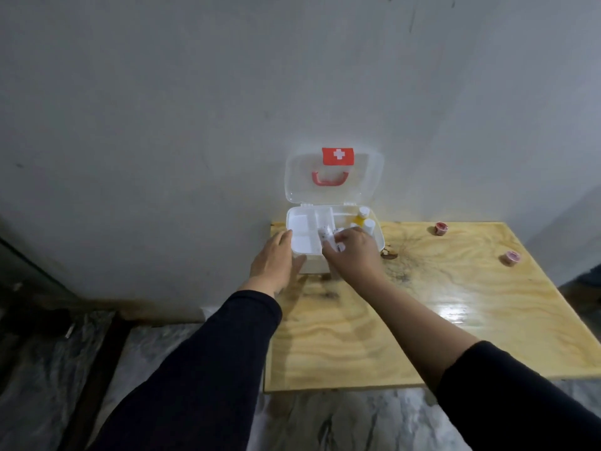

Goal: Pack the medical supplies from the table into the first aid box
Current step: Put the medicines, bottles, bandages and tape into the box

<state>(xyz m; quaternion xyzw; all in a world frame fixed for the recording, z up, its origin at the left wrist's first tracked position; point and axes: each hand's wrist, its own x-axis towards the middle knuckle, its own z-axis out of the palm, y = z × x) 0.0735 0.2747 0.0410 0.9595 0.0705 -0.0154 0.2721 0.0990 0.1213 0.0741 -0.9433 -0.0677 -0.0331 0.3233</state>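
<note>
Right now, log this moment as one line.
left hand steadies first aid box | right hand placing white items inside | two tape rolls on table

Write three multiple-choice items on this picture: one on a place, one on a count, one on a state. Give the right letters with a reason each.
1. Where does the first aid box stand?
A. at the table's far left corner, by the wall
B. at the table's near right corner
C. on the floor

2. How many small pink tape rolls lie loose on the table?
A. none
B. two
C. five

3. How is the box's lid?
A. shut and latched
B. taken off and laid flat
C. open and upright

Key: 1 A, the box sits at the far left corner under the wall. 2 B, one roll lies near the far edge and one roll further right. 3 C, the lid stands up against the wall, its red handle showing.
</note>
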